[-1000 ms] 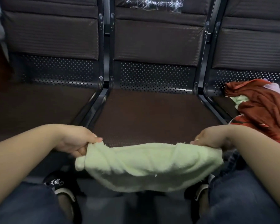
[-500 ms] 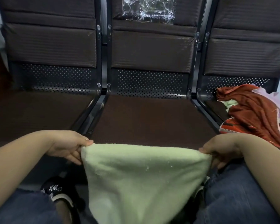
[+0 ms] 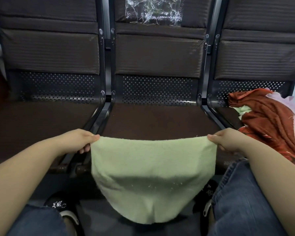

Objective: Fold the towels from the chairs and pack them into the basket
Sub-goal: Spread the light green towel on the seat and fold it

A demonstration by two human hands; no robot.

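- left hand (image 3: 81,142) fingers clamped on top left corner of green towel (image 3: 150,172), thumb on top
- right hand (image 3: 228,142) fingers clamped on top right corner, same way
- towel stretched flat between hands, top edge over front edge of middle chair seat (image 3: 157,120), rest hangs off the front between the knees, bottom edge rounded near the shoes
- middle seat bare behind towel, left chair seat (image 3: 41,120) bare too
- pile of cloths (image 3: 269,120) on right chair seat, rust-red on top, bits of pale green and lilac showing, near right hand, not touching
- clear plastic patch (image 3: 153,12) on middle backrest
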